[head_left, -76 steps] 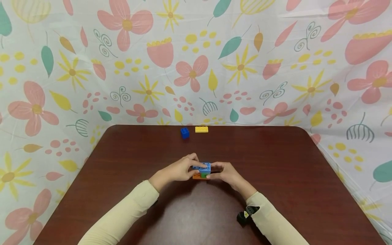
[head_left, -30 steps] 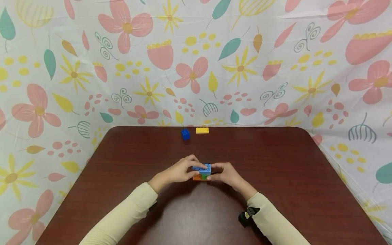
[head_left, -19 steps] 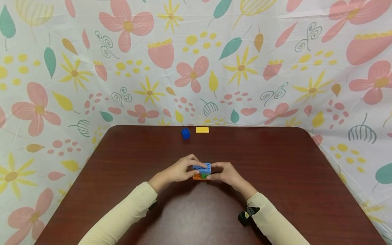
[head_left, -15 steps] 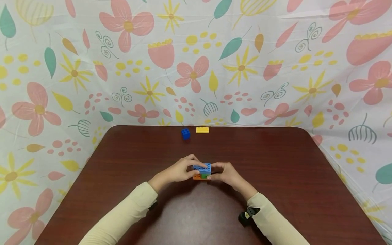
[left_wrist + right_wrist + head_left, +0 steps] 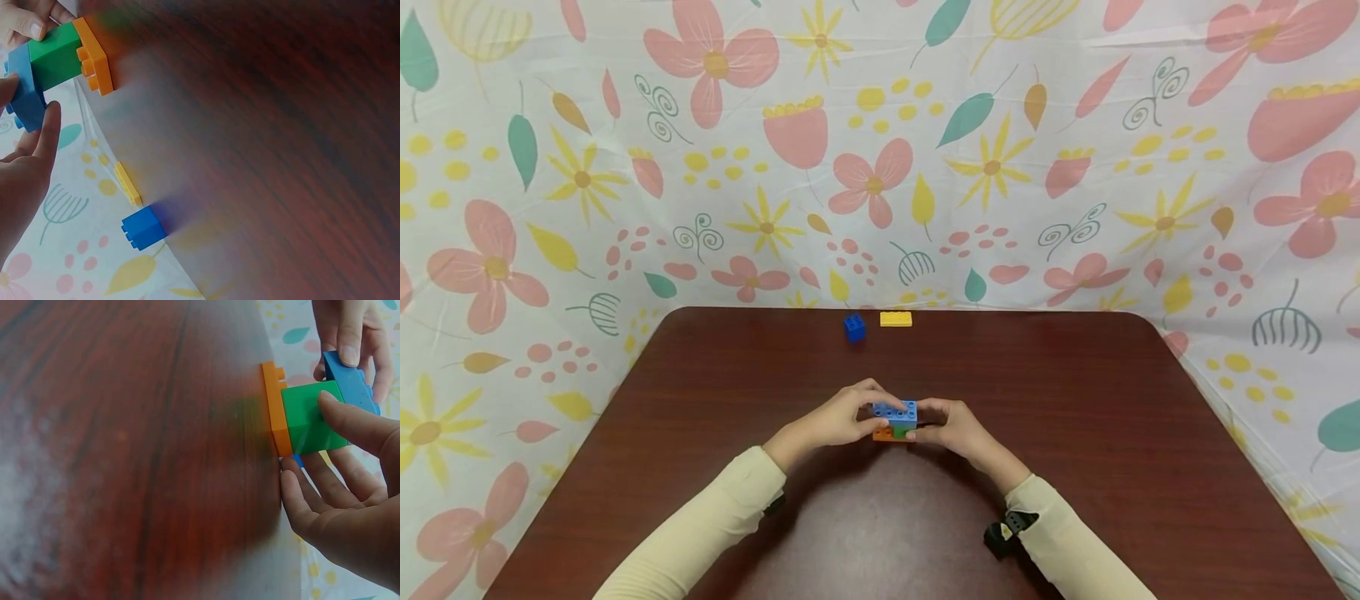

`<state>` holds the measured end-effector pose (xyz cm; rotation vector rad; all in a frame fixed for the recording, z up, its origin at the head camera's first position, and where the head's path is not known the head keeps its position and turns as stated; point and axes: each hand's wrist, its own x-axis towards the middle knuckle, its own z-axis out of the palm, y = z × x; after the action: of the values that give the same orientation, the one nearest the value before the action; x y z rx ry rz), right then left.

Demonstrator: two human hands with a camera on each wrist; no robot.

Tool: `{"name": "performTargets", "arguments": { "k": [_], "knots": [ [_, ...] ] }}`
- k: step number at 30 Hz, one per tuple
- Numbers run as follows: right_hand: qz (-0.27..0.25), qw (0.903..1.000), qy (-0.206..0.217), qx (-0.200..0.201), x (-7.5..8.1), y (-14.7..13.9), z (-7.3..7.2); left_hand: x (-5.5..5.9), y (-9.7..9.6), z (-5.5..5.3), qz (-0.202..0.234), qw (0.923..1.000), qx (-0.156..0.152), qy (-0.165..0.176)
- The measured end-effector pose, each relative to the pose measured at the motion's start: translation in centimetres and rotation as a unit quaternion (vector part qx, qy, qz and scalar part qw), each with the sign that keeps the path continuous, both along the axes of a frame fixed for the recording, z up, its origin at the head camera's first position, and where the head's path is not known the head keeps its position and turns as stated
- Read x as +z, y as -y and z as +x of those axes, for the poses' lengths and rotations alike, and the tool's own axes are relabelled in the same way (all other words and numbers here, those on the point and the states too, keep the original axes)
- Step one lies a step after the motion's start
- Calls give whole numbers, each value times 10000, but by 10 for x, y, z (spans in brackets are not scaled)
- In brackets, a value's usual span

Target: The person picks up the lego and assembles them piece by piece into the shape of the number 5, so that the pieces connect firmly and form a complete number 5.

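Brick stack (image 5: 904,423), one, of three pieces, at mid-table between the hands; orange brick (image 5: 274,412), one, thin, lowest; green brick (image 5: 306,422), one, in the middle; light blue brick (image 5: 26,90), one, on top, overhanging the green to the left; hands, two: left hand (image 5: 847,415), gripping the light blue brick; right hand (image 5: 958,429), pinching the green brick, thumb on its near face; loose bricks, two, by the far edge of the table (image 5: 1075,383): dark blue brick (image 5: 854,328), left; yellow brick (image 5: 896,319), just right of it; pale sleeves (image 5: 700,533), two.
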<state>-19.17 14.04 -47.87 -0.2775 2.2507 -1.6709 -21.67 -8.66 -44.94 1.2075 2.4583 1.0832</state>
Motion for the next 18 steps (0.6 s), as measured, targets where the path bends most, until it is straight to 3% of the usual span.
{"name": "performTargets", "arguments": {
  "k": [10,18],
  "knots": [
    [84,9998,-175,-23,1,1,1,-2,0,-1,231,9997,-15,5],
    [63,9992,-373,98,-1,0,1,-4,-1,-1,196,9991,370,101]
  ]
}}
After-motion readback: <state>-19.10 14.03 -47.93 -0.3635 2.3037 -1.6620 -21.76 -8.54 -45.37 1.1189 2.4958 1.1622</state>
